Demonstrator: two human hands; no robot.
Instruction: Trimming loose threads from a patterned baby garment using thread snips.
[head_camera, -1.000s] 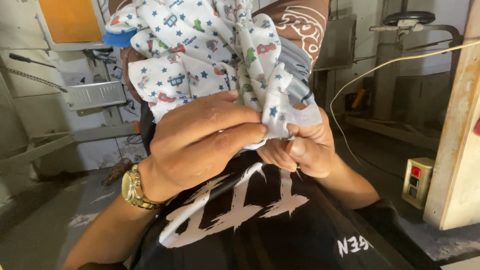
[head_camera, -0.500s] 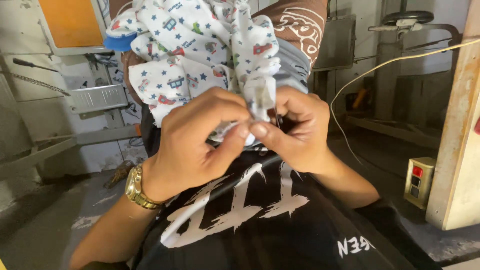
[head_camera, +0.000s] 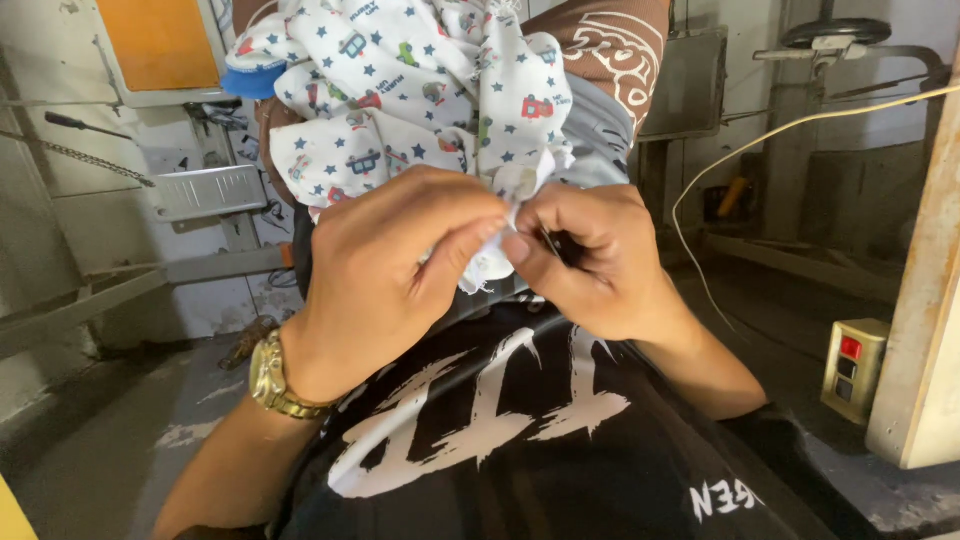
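A second ago the left hand (head_camera: 400, 270) covered the right hand (head_camera: 590, 260) over the printed cloth (head_camera: 420, 90). Now both hands sit side by side, fingertips pinching its lower edge together.

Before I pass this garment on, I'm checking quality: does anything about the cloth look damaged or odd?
Only slightly: short loose threads hang from the edge of the printed white cloth, just below where the left hand and right hand pinch it. No tear or stain shows; the pinched spot itself is hidden.
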